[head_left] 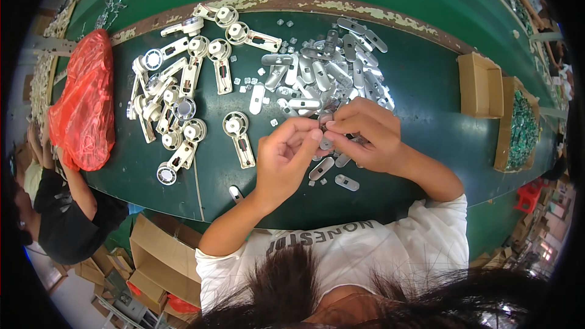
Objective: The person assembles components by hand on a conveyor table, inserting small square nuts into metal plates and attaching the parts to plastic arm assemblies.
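My left hand (285, 161) and my right hand (373, 137) meet over the middle of the table. Thumbs and forefingers of both are pinched on a silver oval plate (326, 144), which the fingertips partly cover. Whether a smaller piece is also between them, I cannot tell. Just beyond my hands spreads a heap of similar silver oval plates (320, 76) with small square holes. A few lie nearer me, such as a loose plate (347, 183) below my right hand. Small clear square pieces (273, 122) are scattered beside the heap.
White long-handled parts with round heads (235, 124) are strewn at the left. Farther left lies a red plastic bag (88, 103), near a co-worker in black (76, 219). At the right stand an open cardboard box (481, 88) and a box of green pieces (523, 128). A raised ledge (359, 7) borders the far side.
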Tool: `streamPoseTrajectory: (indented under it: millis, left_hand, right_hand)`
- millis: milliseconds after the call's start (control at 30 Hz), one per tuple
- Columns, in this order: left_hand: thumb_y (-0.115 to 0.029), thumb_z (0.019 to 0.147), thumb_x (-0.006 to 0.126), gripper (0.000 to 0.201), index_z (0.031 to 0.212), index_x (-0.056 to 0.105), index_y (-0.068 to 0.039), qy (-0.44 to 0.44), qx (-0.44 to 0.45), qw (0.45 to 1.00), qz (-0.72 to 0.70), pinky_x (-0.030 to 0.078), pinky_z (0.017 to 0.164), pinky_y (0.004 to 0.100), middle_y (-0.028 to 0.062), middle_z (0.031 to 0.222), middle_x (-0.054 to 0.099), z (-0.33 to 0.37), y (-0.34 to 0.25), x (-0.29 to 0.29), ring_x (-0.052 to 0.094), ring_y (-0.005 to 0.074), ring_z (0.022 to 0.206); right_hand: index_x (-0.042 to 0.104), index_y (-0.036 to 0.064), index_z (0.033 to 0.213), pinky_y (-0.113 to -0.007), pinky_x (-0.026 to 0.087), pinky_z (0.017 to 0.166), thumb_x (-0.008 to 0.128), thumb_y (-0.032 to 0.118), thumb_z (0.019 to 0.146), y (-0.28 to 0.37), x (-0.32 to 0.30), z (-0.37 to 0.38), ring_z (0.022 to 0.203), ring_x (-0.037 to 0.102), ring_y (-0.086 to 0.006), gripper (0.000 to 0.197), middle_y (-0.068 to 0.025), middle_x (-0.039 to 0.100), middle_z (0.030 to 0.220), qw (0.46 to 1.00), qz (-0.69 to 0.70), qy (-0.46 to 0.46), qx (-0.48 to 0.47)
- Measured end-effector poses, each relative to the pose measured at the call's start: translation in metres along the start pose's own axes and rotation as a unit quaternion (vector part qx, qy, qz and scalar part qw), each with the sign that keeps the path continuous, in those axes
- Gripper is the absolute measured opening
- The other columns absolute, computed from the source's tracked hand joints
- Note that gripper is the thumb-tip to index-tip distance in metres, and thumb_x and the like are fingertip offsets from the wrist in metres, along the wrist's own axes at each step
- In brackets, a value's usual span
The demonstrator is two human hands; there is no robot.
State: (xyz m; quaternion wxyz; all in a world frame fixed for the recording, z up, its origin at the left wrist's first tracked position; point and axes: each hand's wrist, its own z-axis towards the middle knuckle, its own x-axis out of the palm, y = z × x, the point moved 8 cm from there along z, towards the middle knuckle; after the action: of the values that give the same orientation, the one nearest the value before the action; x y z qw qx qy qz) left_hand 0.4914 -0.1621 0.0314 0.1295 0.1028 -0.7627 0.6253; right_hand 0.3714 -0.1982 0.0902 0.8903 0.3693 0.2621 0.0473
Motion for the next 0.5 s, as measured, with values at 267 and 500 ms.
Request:
streamPoseTrajectory:
  millis: [267,500]
  left_hand:
    - [-0.002,0.089,0.056,0.009,0.094,0.054,0.006,0.011,0.052,0.999,-0.012,0.054,0.069,0.0232,0.0096,0.089,0.065,0.0,-0.004,0.001,0.061,0.0086,0.079]
    - [-0.006,0.091,0.056,0.009,0.088,0.052,0.001,0.02,-0.046,0.997,-0.063,0.05,0.06,0.0207,0.0056,0.077,0.064,-0.001,-0.001,0.0,0.061,0.0078,0.071]
  right_hand:
    - [0.063,0.0045,0.083,-0.026,0.043,0.056,0.07,-0.001,0.071,-0.004,-0.001,0.005,0.072,0.056,-0.0162,0.015,-0.0068,0.053,0.087,0.996,0.038,0.04,0.07]
    - [0.062,0.0049,0.088,-0.023,0.044,0.065,0.069,0.001,0.075,-0.023,0.001,0.009,0.08,0.051,-0.0122,0.015,-0.0067,0.04,0.098,0.953,0.205,0.124,0.184]
